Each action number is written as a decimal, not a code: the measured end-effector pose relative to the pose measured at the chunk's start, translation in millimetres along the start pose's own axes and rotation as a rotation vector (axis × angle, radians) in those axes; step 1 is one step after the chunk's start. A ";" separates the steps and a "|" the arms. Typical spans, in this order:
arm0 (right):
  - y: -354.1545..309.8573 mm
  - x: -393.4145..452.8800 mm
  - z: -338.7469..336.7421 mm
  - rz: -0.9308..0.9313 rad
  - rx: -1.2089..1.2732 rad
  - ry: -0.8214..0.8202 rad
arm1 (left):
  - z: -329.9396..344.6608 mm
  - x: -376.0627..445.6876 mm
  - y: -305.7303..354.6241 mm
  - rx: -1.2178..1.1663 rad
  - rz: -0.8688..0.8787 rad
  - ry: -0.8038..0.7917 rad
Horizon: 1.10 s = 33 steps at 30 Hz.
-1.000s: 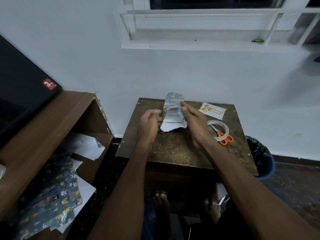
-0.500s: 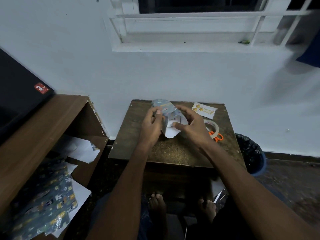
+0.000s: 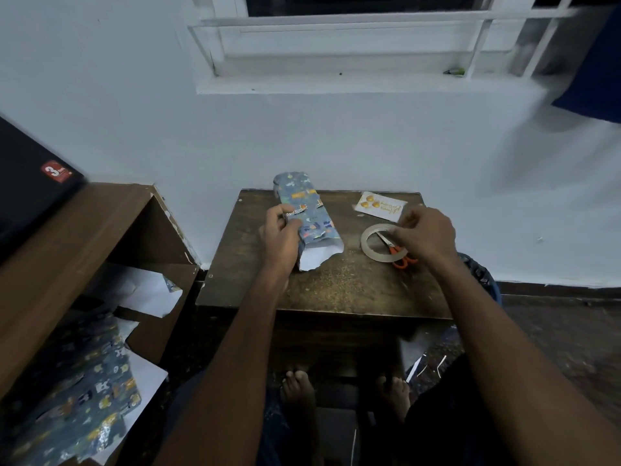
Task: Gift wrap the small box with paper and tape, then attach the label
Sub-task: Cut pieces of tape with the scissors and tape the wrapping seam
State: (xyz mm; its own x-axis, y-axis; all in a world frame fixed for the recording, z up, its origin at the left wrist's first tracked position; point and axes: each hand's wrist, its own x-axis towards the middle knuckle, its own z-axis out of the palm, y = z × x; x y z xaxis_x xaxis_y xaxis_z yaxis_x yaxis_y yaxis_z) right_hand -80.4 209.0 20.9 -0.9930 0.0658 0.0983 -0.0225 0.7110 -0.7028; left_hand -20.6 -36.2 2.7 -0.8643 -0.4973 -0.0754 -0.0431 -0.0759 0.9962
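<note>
The scene was dim, with a cool cast. Wide-angle distortion bent the window frame [image 3: 369, 45]. Motion blur softened the frame's edges and corners.

We see a dark wood table [image 3: 339, 284] w/ orange-handled scissors [image 3: 398, 255] far right on it. Left: wooden shelf unit [image 3: 67, 243], a black box [image 3: 30, 186] w/ red sticker on top, loose patterned sheets [image 3: 77, 398] near. Blue bin [image 3: 484, 280] right; white window frame [image 3: 353, 45] far.
</note>
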 end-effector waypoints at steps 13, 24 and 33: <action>-0.7 12.9 5.8 0.023 -0.061 0.010 | 5.6 -2.8 -2.7 0.441 0.082 0.028; -22.7 5.9 0.8 0.316 0.465 -0.068 | 12.0 -12.9 9.4 0.617 0.686 -0.377; -27.3 5.1 6.1 0.374 0.499 -0.159 | 27.7 -24.9 8.9 0.434 0.557 -0.520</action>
State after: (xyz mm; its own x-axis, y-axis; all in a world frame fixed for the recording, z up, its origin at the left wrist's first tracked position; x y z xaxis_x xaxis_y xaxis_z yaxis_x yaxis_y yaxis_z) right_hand -85.5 185.7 36.2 -0.9484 0.1146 -0.2957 0.3154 0.2459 -0.9165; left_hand -13.4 -0.6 14.7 -0.9307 0.1013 0.3515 0.3581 0.4486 0.8189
